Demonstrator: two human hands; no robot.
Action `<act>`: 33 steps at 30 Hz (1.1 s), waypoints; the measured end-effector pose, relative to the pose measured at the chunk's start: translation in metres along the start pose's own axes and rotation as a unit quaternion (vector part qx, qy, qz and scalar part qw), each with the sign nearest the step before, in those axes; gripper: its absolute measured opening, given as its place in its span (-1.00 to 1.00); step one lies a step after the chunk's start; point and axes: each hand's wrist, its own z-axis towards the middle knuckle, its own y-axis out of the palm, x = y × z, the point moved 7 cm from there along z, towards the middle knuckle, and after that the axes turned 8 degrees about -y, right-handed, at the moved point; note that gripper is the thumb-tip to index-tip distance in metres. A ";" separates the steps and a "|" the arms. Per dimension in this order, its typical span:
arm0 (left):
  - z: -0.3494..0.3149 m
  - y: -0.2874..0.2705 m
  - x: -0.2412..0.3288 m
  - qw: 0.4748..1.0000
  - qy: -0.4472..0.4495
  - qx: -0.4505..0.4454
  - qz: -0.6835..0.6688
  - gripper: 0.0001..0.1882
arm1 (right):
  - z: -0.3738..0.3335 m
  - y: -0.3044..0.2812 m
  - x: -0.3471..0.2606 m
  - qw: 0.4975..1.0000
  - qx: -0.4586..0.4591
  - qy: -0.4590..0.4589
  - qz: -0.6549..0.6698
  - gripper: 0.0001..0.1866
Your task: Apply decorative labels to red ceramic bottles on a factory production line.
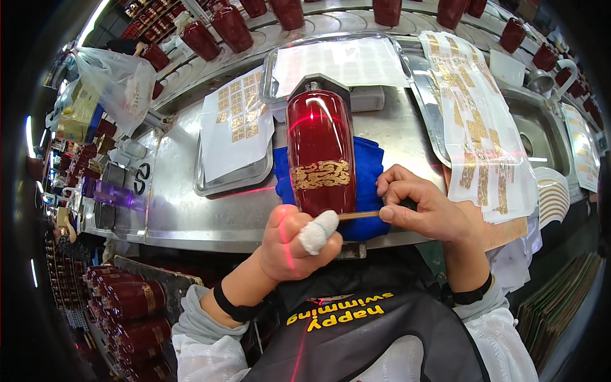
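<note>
A glossy dark red bottle (320, 143) lies in front of me, its neck pointing away and propped in a grey angular rest (340, 89). Around its lower part runs an ornate gold band (321, 174). Under it is a folded blue cloth (369, 162). Close to the bottle's base, a thin gold-brown strip (358, 216) stretches between my hands. My left hand (296, 245), with a white cover on one digit, is closed at the strip's left end. Thumb and fingers of my right hand (420, 207) pinch its right end. Red laser lines cross the bottle and my left hand.
Metal trays (232, 184) bear white sheets with gold decals (238, 105); longer decal sheets (474, 121) hang over the right edge. A sink (534, 124) is at right. Red bottles line the conveyor (344, 22) behind, and more are stacked (130, 302) at lower left.
</note>
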 end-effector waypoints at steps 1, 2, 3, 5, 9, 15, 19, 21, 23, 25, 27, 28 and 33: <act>0.000 0.003 0.003 0.999 0.028 0.002 0.026 -0.71 | 0.000 -0.001 0.000 1.000 0.007 -0.004 -0.001 -0.76; 0.001 0.003 0.001 0.999 0.026 0.007 0.022 -0.71 | -0.001 -0.001 0.000 1.000 0.005 0.001 0.003 -0.76; 0.001 0.004 0.001 0.999 0.032 0.009 0.006 -0.70 | -0.001 -0.001 0.000 1.000 0.005 0.001 0.000 -0.76; 0.000 0.002 0.000 0.999 0.042 0.008 -0.012 -0.70 | -0.002 -0.001 0.000 1.000 0.009 0.000 -0.003 -0.75; -0.002 0.001 -0.006 0.998 -0.028 -0.041 -0.046 -0.72 | 0.001 0.000 -0.001 1.000 0.004 -0.004 -0.009 -0.75; 0.005 0.001 0.001 0.999 0.031 0.010 -0.013 -0.72 | 0.001 0.002 0.001 1.000 0.001 0.000 -0.011 -0.75; 0.002 0.000 -0.007 0.998 -0.022 -0.048 -0.043 -0.71 | 0.001 0.001 0.000 1.000 0.008 -0.003 -0.011 -0.74; -0.001 0.002 -0.007 0.997 -0.032 -0.058 -0.041 -0.71 | 0.002 0.001 0.000 1.000 0.006 -0.002 -0.017 -0.74; -0.001 -0.001 -0.003 0.999 -0.015 -0.006 -0.038 -0.70 | 0.003 0.003 0.001 1.000 -0.005 -0.005 -0.024 -0.74; 0.000 0.001 -0.001 1.000 0.008 0.004 -0.021 -0.69 | 0.004 0.002 0.002 0.999 0.000 0.004 -0.031 -0.73; 0.001 0.005 0.002 0.999 0.041 -0.005 -0.013 -0.69 | 0.004 0.003 0.002 1.000 0.001 0.005 -0.026 -0.74; 0.002 0.003 0.002 0.999 0.044 0.003 -0.014 -0.69 | 0.004 0.003 0.002 1.000 0.004 0.005 -0.028 -0.74; 0.000 0.000 -0.007 0.998 -0.034 -0.014 -0.060 -0.73 | 0.004 0.003 0.000 0.999 0.013 -0.008 -0.033 -0.74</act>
